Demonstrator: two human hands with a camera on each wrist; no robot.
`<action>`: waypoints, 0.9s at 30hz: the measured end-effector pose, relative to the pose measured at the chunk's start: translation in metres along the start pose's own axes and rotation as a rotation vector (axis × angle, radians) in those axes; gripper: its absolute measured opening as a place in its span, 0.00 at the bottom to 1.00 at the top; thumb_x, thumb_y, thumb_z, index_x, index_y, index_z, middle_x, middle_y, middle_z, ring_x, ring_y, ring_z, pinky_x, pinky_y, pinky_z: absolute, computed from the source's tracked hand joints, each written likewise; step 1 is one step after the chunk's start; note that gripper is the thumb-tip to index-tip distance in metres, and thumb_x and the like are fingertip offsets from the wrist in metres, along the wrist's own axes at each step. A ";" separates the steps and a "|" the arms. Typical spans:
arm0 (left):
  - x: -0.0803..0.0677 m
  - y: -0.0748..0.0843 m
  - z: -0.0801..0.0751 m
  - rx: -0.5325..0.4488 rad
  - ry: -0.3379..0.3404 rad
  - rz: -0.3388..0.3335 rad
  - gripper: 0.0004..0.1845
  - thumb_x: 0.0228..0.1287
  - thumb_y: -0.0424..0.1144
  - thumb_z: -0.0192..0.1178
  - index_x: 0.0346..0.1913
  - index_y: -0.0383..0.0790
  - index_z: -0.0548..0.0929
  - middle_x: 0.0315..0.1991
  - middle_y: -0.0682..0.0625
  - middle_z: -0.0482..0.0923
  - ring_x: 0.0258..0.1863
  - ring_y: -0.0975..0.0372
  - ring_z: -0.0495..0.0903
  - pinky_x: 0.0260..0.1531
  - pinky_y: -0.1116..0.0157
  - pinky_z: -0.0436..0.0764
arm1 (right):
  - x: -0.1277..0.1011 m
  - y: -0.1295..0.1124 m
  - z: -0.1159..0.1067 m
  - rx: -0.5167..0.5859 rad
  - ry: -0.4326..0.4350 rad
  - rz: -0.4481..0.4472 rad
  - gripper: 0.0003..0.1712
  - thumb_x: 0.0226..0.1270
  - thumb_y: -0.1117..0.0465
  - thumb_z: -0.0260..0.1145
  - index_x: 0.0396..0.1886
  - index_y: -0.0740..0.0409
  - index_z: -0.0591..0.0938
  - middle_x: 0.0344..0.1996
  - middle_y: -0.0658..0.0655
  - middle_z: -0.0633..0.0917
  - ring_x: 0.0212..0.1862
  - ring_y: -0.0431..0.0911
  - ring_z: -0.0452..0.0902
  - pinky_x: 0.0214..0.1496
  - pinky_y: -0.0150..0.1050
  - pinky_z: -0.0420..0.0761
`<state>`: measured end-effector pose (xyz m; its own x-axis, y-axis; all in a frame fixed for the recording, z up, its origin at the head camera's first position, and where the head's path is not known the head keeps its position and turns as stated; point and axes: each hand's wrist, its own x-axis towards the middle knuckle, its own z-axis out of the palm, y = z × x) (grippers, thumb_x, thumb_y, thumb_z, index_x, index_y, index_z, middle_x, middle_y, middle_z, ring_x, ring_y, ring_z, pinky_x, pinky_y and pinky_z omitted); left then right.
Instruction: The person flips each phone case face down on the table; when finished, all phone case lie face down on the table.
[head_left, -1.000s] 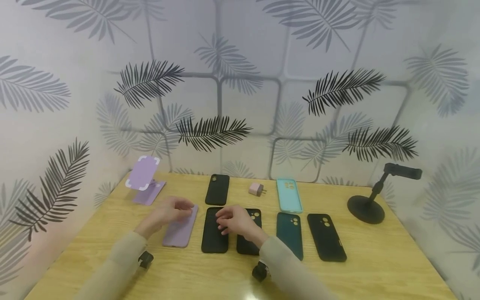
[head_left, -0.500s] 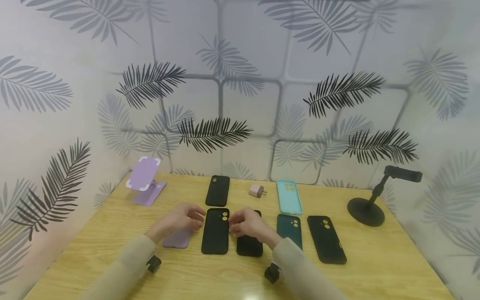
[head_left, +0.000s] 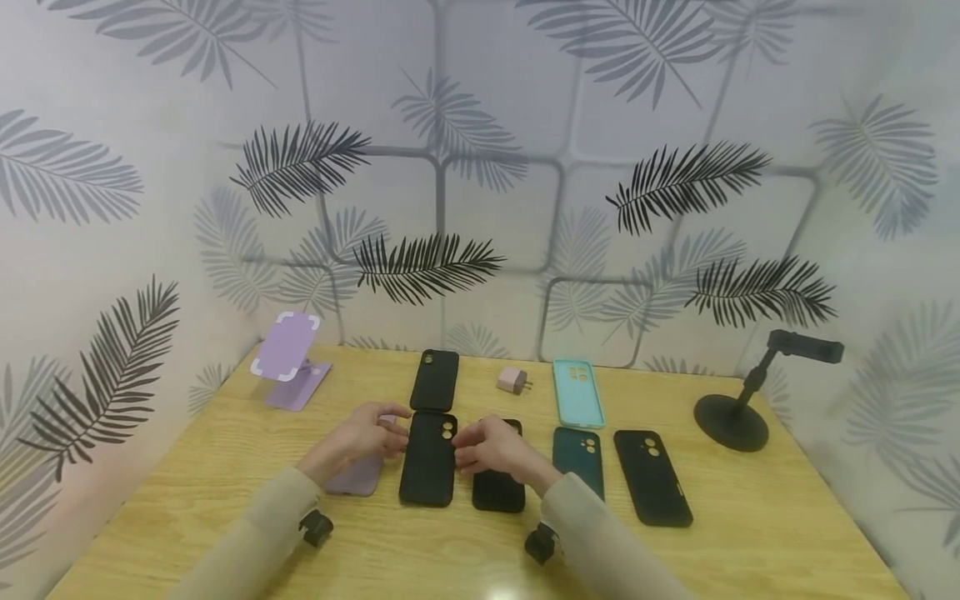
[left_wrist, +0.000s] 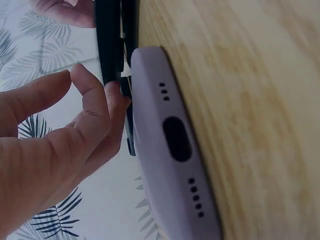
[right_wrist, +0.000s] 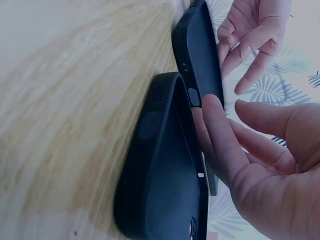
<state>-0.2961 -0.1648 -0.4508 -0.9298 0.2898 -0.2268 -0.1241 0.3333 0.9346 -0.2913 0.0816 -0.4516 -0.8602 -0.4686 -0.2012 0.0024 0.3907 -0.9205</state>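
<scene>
Middle black case [head_left: 427, 467] has shifted slightly left and wallward on the table [head_left: 420, 550], close to the rear black case [head_left: 435, 383], left hand [head_left: 366, 437] and right hand [head_left: 495, 447] touching opposite edges, fingers relaxed, suggesting fine repositioning.

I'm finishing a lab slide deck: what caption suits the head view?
Left hand and right hand flank a black phone case at a wooden table, a black stand at right.

Indoors, exact rm type unclear, leaf-print walls [head_left: 495, 108], wood tbl [head_left: 420, 546] w/ purple stand [head_left: 288, 346]
</scene>
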 end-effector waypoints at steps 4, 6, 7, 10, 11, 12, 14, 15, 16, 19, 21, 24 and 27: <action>0.000 0.002 -0.003 -0.050 -0.010 -0.007 0.30 0.65 0.24 0.58 0.70 0.28 0.64 0.60 0.28 0.73 0.49 0.51 0.83 0.47 0.56 0.85 | 0.001 -0.001 0.003 0.016 -0.031 -0.007 0.20 0.69 0.69 0.63 0.58 0.74 0.77 0.52 0.68 0.83 0.49 0.56 0.85 0.46 0.46 0.87; 0.000 0.003 -0.005 -0.084 -0.020 -0.005 0.32 0.65 0.24 0.58 0.71 0.29 0.62 0.62 0.28 0.71 0.50 0.51 0.82 0.48 0.54 0.85 | 0.002 -0.002 0.005 0.024 -0.044 -0.012 0.21 0.69 0.68 0.63 0.59 0.74 0.77 0.52 0.67 0.83 0.50 0.55 0.84 0.47 0.46 0.87; 0.000 0.003 -0.006 -0.093 -0.034 0.003 0.33 0.65 0.24 0.58 0.72 0.29 0.61 0.63 0.27 0.69 0.50 0.51 0.82 0.48 0.53 0.85 | 0.002 -0.002 0.006 0.029 -0.048 -0.015 0.22 0.69 0.68 0.63 0.60 0.73 0.76 0.53 0.67 0.82 0.50 0.55 0.84 0.48 0.46 0.87; 0.000 0.002 -0.008 -0.134 -0.067 0.022 0.34 0.65 0.25 0.57 0.73 0.33 0.60 0.66 0.28 0.67 0.50 0.51 0.81 0.49 0.52 0.85 | 0.003 -0.002 0.010 0.050 -0.057 -0.018 0.23 0.69 0.66 0.64 0.61 0.71 0.76 0.56 0.67 0.80 0.52 0.54 0.83 0.49 0.47 0.87; 0.000 0.001 -0.009 -0.149 -0.081 0.030 0.34 0.66 0.25 0.57 0.73 0.34 0.60 0.66 0.28 0.66 0.51 0.52 0.81 0.49 0.52 0.84 | 0.003 -0.002 0.011 0.056 -0.058 -0.019 0.23 0.69 0.66 0.64 0.62 0.70 0.76 0.57 0.67 0.79 0.53 0.54 0.82 0.49 0.48 0.86; 0.000 0.001 -0.009 -0.162 -0.098 0.044 0.34 0.66 0.26 0.58 0.74 0.34 0.59 0.67 0.27 0.65 0.51 0.52 0.81 0.50 0.51 0.84 | 0.003 -0.002 0.013 0.064 -0.058 -0.018 0.24 0.69 0.65 0.64 0.62 0.69 0.76 0.58 0.67 0.79 0.54 0.54 0.81 0.50 0.48 0.86; 0.000 0.000 -0.009 -0.200 -0.112 0.054 0.35 0.66 0.27 0.59 0.74 0.36 0.59 0.67 0.28 0.66 0.51 0.53 0.82 0.52 0.51 0.83 | 0.003 -0.002 0.017 0.081 -0.060 -0.021 0.25 0.69 0.62 0.65 0.63 0.66 0.75 0.60 0.67 0.78 0.56 0.53 0.80 0.52 0.48 0.85; 0.000 -0.001 -0.009 -0.222 -0.114 0.056 0.35 0.66 0.28 0.60 0.74 0.37 0.59 0.66 0.28 0.66 0.51 0.53 0.82 0.53 0.50 0.82 | 0.004 -0.002 0.019 0.093 -0.060 -0.023 0.26 0.69 0.61 0.65 0.64 0.65 0.75 0.60 0.66 0.78 0.57 0.53 0.79 0.53 0.48 0.85; 0.001 -0.002 -0.008 -0.242 -0.121 0.063 0.36 0.66 0.29 0.61 0.74 0.38 0.59 0.66 0.28 0.66 0.52 0.52 0.81 0.55 0.49 0.81 | 0.004 -0.002 0.021 0.104 -0.063 -0.027 0.26 0.70 0.59 0.65 0.64 0.65 0.75 0.60 0.65 0.78 0.57 0.53 0.79 0.54 0.48 0.84; 0.002 -0.004 -0.007 -0.267 -0.116 0.067 0.37 0.65 0.31 0.63 0.74 0.40 0.60 0.66 0.29 0.66 0.53 0.51 0.81 0.58 0.48 0.79 | 0.005 -0.003 0.028 0.135 -0.072 -0.032 0.29 0.71 0.53 0.64 0.66 0.63 0.73 0.60 0.63 0.78 0.57 0.53 0.79 0.56 0.49 0.83; 0.003 -0.005 -0.005 -0.267 -0.110 0.069 0.36 0.65 0.32 0.64 0.74 0.42 0.60 0.66 0.29 0.66 0.54 0.51 0.80 0.58 0.48 0.79 | 0.006 -0.003 0.031 0.150 -0.075 -0.032 0.31 0.71 0.50 0.63 0.67 0.63 0.73 0.61 0.62 0.77 0.59 0.53 0.78 0.56 0.49 0.83; 0.004 -0.005 -0.003 -0.276 -0.106 0.059 0.36 0.65 0.32 0.64 0.73 0.43 0.61 0.65 0.30 0.66 0.54 0.50 0.80 0.58 0.48 0.79 | 0.009 -0.002 0.033 0.166 -0.076 -0.030 0.33 0.72 0.46 0.62 0.68 0.62 0.71 0.64 0.62 0.75 0.61 0.54 0.76 0.56 0.49 0.83; 0.005 -0.004 -0.001 -0.308 -0.114 0.039 0.36 0.64 0.33 0.65 0.73 0.43 0.62 0.65 0.30 0.66 0.53 0.49 0.81 0.58 0.49 0.80 | 0.011 -0.001 0.032 0.191 -0.073 -0.040 0.34 0.72 0.45 0.61 0.68 0.63 0.71 0.65 0.63 0.74 0.63 0.55 0.75 0.55 0.49 0.84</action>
<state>-0.3004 -0.1659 -0.4556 -0.8935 0.4010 -0.2021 -0.2042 0.0379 0.9782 -0.2841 0.0512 -0.4639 -0.8221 -0.5400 -0.1805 0.0718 0.2160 -0.9737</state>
